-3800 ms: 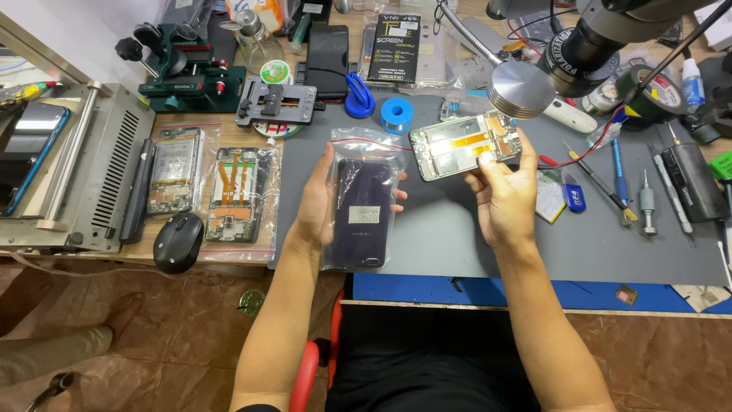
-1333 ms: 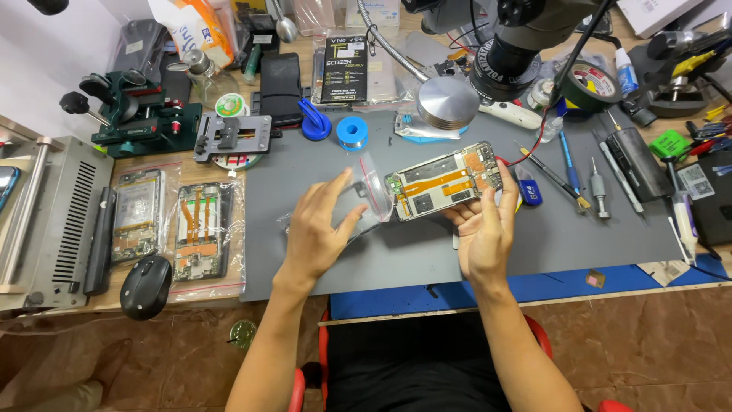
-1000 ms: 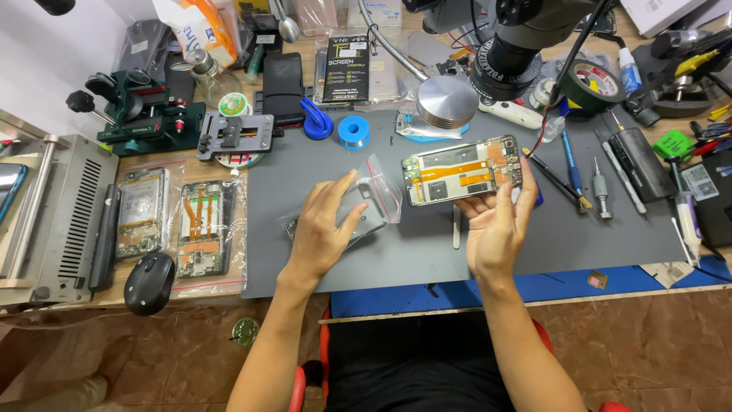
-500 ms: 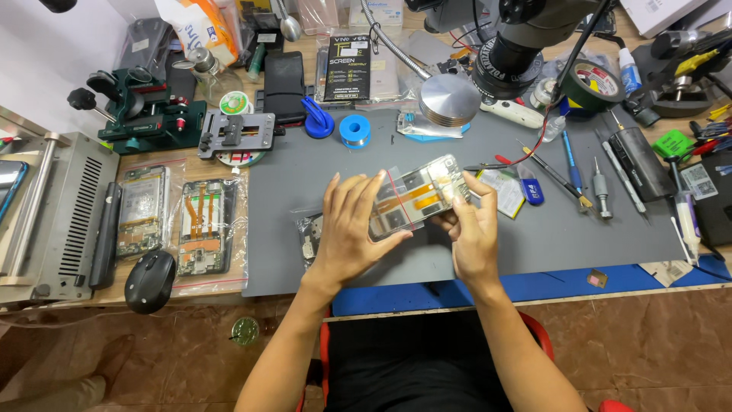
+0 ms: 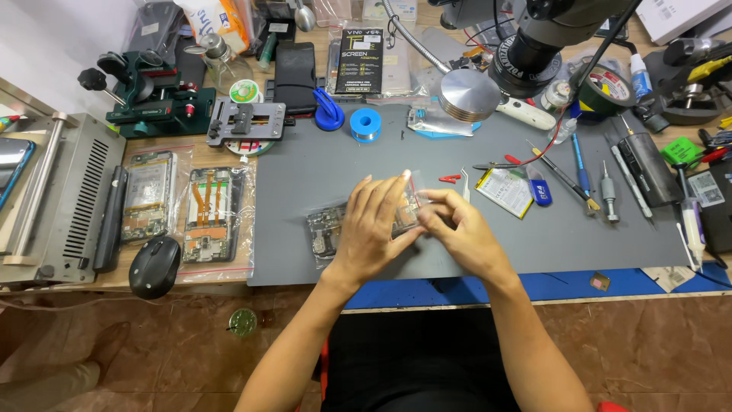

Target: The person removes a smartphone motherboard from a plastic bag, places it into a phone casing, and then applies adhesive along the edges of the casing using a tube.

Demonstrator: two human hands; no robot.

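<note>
A grey mat (image 5: 305, 164) with a blue front edge covers a tan wooden bench (image 5: 221, 152). A clear bag (image 5: 329, 233) shows a dark phone frame with gold and silver parts. A blue solder spool (image 5: 366, 123) sits by a blue tool (image 5: 329, 116) and a silver disc (image 5: 468, 94). A dark green jig (image 5: 152, 95) stands beside a grey metal machine (image 5: 65, 198). A black mouse (image 5: 154, 265) lies near two opened phones (image 5: 183, 206) with orange ribbon cables. A white-and-yellow battery (image 5: 505, 191) rests on the mat beside red-handled tweezers (image 5: 450, 178).
</note>
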